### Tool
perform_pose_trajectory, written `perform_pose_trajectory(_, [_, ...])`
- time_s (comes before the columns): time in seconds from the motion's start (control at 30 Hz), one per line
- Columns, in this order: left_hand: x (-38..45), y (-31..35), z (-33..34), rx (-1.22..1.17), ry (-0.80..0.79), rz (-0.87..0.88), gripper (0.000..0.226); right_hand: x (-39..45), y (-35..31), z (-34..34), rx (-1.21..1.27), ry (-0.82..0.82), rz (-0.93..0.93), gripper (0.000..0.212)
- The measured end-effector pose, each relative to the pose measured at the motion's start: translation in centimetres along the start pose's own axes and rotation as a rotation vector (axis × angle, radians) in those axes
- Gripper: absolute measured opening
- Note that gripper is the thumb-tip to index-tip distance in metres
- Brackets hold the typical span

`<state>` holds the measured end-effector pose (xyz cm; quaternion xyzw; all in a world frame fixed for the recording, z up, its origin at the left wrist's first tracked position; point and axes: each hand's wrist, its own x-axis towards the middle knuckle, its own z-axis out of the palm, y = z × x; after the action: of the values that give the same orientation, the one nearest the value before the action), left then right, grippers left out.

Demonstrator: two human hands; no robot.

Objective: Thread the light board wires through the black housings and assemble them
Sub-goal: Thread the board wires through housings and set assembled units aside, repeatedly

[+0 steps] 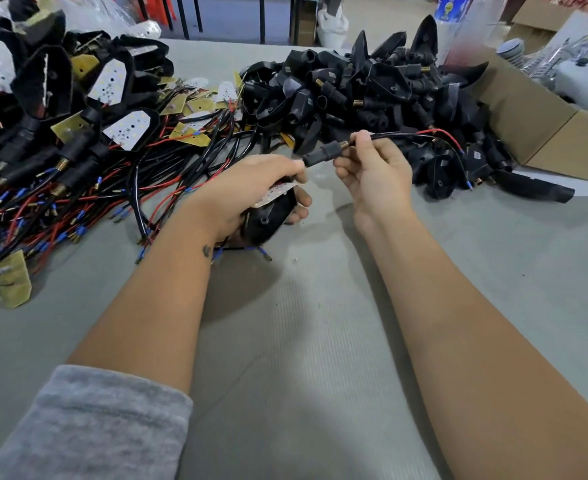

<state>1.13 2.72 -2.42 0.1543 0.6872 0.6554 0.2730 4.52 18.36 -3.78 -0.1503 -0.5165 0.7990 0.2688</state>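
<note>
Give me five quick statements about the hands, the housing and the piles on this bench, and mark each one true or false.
1. The left hand holds a black housing with a light board. True.
2. The right hand is empty. False: it pinches the wires coming out of the housing's stem.
3. The pile of empty black housings lies at the far right. True.
4. The cardboard box stands at the left. False: it is at the right.
5. Both forearms are sleeved. False: only a grey sleeve shows, pushed up on the left arm.

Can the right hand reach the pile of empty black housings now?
Probably not yet: the right hand pinches the wires leaving the held housing. The pile of empty housings lies just beyond, unobstructed.
</note>
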Motion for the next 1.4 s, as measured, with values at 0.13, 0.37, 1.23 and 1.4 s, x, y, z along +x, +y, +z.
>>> perform_pose_trajectory(0.13, [-0.4, -0.2, -1.0, -0.020, -0.049, 0.043, 0.028, 0.5, -0.1, -0.6, 0.060, 0.096, -0.042, 0.020])
perform_pose_trajectory(0.37, [0.2, -0.6, -1.5, -0.149, 0.247, 0.126, 0.032, 0.9, -0.3, -0.8, 0.102, 0.147, -0.035, 0.015])
perform_pose_trajectory(1.23, [1.8, -1.2, -2.6, -0.396, 0.632, 0.264, 0.014, 0.2, -0.3, -0.6, -0.054, -0.054, -0.092, 0.027])
perform_pose_trajectory(1.4, [1.7, -1.3, -2.1, -0.373, 0.602, 0.262, 0.014, -0.2, 0.1, -0.1, -0.085, -0.087, -0.016, 0.017])
